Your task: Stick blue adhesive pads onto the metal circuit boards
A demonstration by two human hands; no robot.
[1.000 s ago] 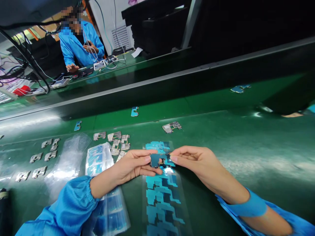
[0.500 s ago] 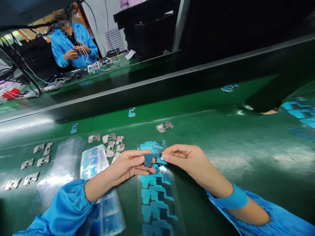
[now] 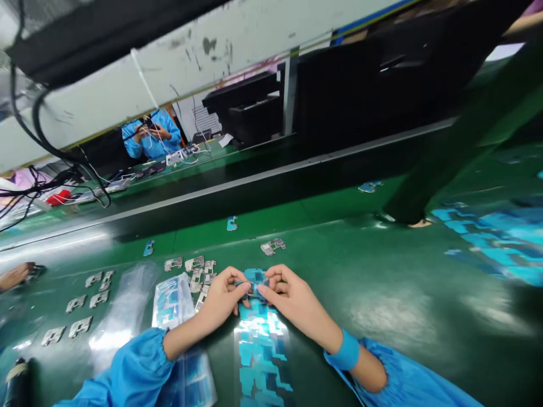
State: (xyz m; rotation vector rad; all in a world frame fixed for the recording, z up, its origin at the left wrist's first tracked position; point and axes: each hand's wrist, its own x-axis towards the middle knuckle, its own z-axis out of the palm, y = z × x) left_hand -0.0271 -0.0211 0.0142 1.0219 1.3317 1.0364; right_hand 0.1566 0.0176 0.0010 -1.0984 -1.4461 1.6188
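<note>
Pinching one small circuit board [image 3: 255, 290] between your two hands, you have the thumb and fingers of your left hand [image 3: 231, 289] closed on its near-left end and those of your right hand [image 3: 280, 286] closed on the opposite end. The board sits in the gap between your thumbs, partly covered by your fingertips, so its exact outline and the fit of any film on it cannot be made out.

To handle it well, keep both pinches light and at the edges, hold the board level, and let one hand steady while the other does the fine work; a hard squeeze from both ends could flex it or smear the surface. Hold it clear of the strip of blue film pieces [image 3: 263, 367] running toward you below the grip, as a loose piece might catch on a corner.

Left of the grip lies a clear bag of blue sheets [image 3: 169, 302], with a cluster of grey boards [image 3: 196, 278] just beyond your left hand. Another grey board [image 3: 273, 246] lies past the grip, on its far side.

As for brands, labels or writing, none can be read, either on the board you hold or around it.
</note>
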